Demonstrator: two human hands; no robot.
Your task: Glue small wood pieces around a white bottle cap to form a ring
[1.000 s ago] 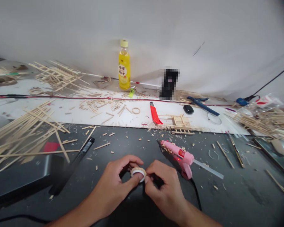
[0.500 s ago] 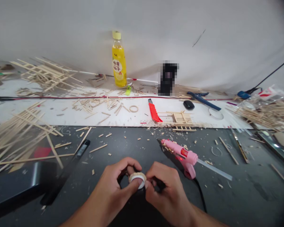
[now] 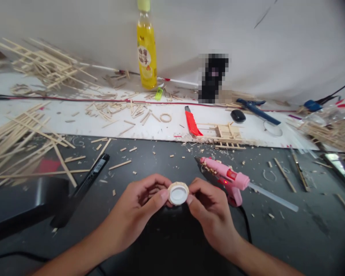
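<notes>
Between both hands, above the dark table, is a small round piece [image 3: 178, 193] that looks like a white cap with a wood-coloured band around its rim. Its white hollow side faces me. My left hand [image 3: 145, 205] pinches its left edge with thumb and fingers. On the opposite edge, my right hand [image 3: 208, 209] grips it between thumb and forefinger. A pink hot glue gun [image 3: 224, 172] lies just beyond my right hand, a clear glue stick [image 3: 273, 196] poking from its back and a red light showing on it.
A red utility knife [image 3: 193, 122] and a small wooden stick frame [image 3: 228, 134] lie on the white board. Behind stands a yellow drink bottle [image 3: 147, 57]. Thin wooden sticks [image 3: 25, 130] are heaped at left, near a black marker [image 3: 94, 172]. Blue pliers [image 3: 258, 112] rest at back right.
The round piece has turned so its white hollow side shows fully. My left thumb has shifted from its face to its edge. The camera view has tilted downward.
</notes>
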